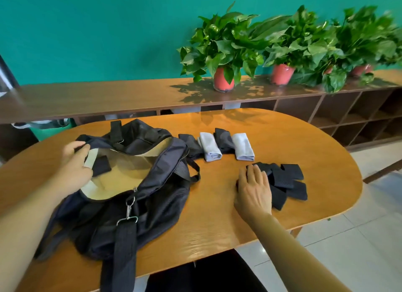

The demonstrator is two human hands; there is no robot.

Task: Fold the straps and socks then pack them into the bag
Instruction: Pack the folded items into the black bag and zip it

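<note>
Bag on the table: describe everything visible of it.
The dark navy soft fabric bag lies slumped on the oval wooden table, mouth unzipped, showing cream lining. One folded black piece sits inside. The left hand grips the opening's rim. A silver metal clip joins a wide black shoulder strap at its near end.

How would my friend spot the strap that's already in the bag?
Find the dark bag lying open on the wooden table. Look in its pale lining, beside the left hand gripping the rim. That small black folded strap is the only one inside; the other straps lie outside.
</note>
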